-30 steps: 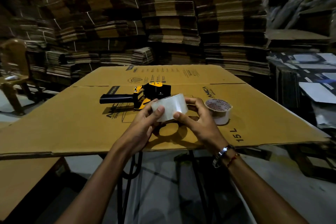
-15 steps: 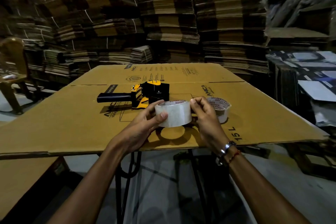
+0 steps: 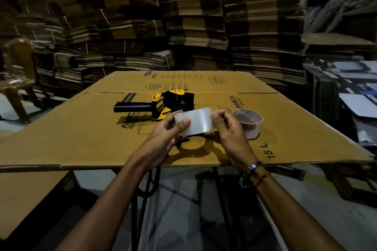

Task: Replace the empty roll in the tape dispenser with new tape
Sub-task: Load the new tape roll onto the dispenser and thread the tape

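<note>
Both hands hold the new roll point(image 3: 194, 121) up off the worktop point(image 3: 81, 134), in front of the person and just short of the dispenser point(image 3: 161, 104). The left hand point(image 3: 163, 138) grips it from the side, thumb pressed on the clear outer wrap and fingers curled behind. The right hand point(image 3: 228, 128) pinches the opposite edge with its fingertips. Held this way, between two hands with the tape face turned toward the camera, the roll can be rotated to hunt for the loose end, which on clear tape is hard to spot; that is most likely the step in hand. I cannot make out a free end yet.

The dispenser lies on its side on the flattened carton, handle pointing left, within easy reach for loading. A second roll point(image 3: 248, 124) rests flat just right of the right hand, its printed core facing up; whether that is the spent one I cannot tell.
</note>
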`<state>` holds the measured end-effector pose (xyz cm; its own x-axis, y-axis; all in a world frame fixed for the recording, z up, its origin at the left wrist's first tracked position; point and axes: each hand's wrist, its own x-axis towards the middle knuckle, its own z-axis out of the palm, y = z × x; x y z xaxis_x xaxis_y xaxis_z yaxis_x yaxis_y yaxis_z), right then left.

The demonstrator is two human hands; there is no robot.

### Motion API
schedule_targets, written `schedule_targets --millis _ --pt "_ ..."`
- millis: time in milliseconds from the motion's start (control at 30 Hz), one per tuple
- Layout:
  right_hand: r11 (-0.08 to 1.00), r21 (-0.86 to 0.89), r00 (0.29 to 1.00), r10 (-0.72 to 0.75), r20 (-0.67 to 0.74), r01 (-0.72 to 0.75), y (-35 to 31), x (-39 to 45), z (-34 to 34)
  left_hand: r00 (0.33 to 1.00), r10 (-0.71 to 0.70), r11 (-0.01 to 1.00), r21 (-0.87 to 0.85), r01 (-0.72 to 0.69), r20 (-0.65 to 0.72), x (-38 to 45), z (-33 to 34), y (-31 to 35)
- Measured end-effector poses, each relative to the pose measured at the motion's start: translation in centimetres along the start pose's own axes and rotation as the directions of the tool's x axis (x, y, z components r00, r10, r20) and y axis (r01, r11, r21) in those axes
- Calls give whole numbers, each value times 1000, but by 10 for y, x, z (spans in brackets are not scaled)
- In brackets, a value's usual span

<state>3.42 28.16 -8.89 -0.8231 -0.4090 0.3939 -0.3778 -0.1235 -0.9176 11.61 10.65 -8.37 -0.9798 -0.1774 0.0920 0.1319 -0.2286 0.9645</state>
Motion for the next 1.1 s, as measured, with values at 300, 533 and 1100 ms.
schedule_targets --millis 300,533,1100 --pt "998 63 1000 9 -15 -8 -4 -6 -5 996 -68 988 -133 75 58 -4 -4 9" --pt "996 85 1000 -28 -11 29 0 -3 -7 995 -100 976 -194 102 19 -6 -4 8" --pt "967 226 991 98 94 -117 -2 -2 -11 991 -117 952 -278 131 65 -2 -9 8"
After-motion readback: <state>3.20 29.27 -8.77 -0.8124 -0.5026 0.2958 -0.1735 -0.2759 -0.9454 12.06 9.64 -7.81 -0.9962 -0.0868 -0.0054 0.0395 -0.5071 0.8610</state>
